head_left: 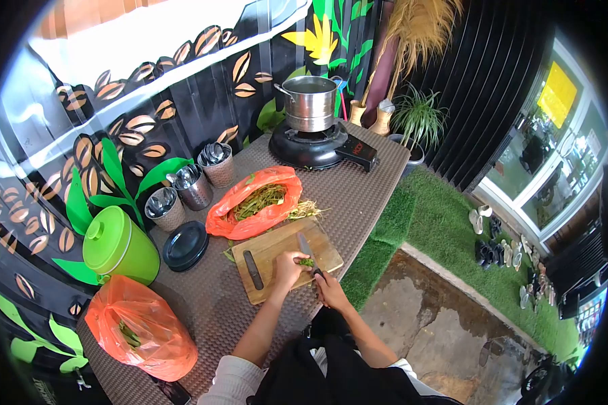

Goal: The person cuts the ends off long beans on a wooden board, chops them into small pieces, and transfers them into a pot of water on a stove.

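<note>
A wooden cutting board lies on the brown woven table. My left hand presses a small bunch of green stems down onto the board. My right hand grips the handle of a knife, whose blade lies across the board over the greens. Behind the board, an open orange plastic bag holds more green stems.
A steel pot sits on a black cooktop at the far end. A green lidded bucket, a black lid and three utensil holders stand on the left. Another orange bag lies near me. Grass and paving are on the right.
</note>
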`<state>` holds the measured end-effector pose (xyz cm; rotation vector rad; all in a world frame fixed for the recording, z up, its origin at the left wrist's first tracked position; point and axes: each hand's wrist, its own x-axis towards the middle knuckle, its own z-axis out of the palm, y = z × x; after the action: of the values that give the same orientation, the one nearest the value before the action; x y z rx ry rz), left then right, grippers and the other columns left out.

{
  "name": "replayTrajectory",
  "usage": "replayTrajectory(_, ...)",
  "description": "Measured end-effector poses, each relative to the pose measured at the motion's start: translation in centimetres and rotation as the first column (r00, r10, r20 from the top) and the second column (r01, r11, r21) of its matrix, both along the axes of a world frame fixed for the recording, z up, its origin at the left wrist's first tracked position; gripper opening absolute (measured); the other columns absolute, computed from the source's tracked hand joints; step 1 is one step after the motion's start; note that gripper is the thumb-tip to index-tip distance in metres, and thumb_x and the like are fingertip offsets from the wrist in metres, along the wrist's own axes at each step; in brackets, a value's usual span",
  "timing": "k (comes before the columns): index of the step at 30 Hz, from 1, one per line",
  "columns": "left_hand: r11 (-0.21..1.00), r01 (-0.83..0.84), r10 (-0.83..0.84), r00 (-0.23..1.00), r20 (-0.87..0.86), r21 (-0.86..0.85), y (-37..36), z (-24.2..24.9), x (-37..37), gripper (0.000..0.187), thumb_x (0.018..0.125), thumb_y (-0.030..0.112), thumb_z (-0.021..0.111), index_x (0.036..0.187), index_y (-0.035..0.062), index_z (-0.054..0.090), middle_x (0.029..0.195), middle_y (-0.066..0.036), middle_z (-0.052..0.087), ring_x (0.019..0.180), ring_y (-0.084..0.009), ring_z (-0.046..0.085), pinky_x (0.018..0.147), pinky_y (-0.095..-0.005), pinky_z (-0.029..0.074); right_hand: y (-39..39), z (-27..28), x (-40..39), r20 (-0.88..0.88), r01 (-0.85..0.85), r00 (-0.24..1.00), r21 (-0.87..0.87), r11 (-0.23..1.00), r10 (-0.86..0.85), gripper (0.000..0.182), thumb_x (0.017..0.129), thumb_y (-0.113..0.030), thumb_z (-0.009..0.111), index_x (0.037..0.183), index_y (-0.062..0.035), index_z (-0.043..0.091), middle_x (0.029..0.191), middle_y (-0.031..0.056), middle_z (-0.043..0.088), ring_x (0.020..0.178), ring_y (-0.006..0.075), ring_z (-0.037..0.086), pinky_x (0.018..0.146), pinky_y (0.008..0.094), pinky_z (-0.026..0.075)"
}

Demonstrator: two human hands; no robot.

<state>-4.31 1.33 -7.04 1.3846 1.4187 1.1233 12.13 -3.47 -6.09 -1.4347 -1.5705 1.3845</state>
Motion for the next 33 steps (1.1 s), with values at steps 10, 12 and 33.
replayTrajectory(10, 0.989, 0.094, -0.078, 0.988, -0.137, 0.116, 14.0, 12.0, 1.3, 0.034, 0.054, -0.005, 0.081, 0.086, -0.001, 0.072, 0.083, -0.01, 0.071, 0.072, -0.0152, 0.067, 0.068, -0.029, 0.054, 11.7, 11.6, 2.1, -0.539, -0.124, 0.843, -0.207, 0.97, -0.008, 0.025, 0.1, -0.027, 0.037, 0.084, -0.0075, 0.042, 0.047, 0.0025, 0.038, 0.033, 0.0128, 0.035, 0.033, 0.0262, 0.029)
replayTrajectory(12, 0.982, 0.133, -0.123, 0.989, -0.08, 0.132, 18.7, 15.2, 1.3, 0.032, 0.056, -0.005, 0.081, 0.087, -0.0023, 0.071, 0.083, -0.011, 0.071, 0.074, -0.0142, 0.066, 0.069, -0.0286, 0.054, 16.7, 15.0, 2.7, -0.537, -0.132, 0.842, -0.128, 0.983, 0.044, 0.025, 0.098, -0.027, 0.038, 0.083, -0.0074, 0.042, 0.048, 0.0032, 0.039, 0.033, 0.0131, 0.035, 0.031, 0.0267, 0.028)
replayTrajectory(33, 0.88, -0.257, 0.3, 0.953, -0.047, 0.399, 57.6, 28.4, 0.6, 0.026, 0.08, 0.011, 0.069, 0.103, -0.0004, 0.069, 0.089, -0.005, 0.069, 0.076, -0.0089, 0.061, 0.068, -0.0211, 0.047, 62.7, 27.0, 2.8, -0.287, -0.158, 0.935, 0.191, 0.969, 0.209, 0.034, 0.088, -0.029, 0.032, 0.082, -0.0005, 0.049, 0.047, 0.0069, 0.045, 0.034, 0.0178, 0.043, 0.031, 0.0308, 0.03)
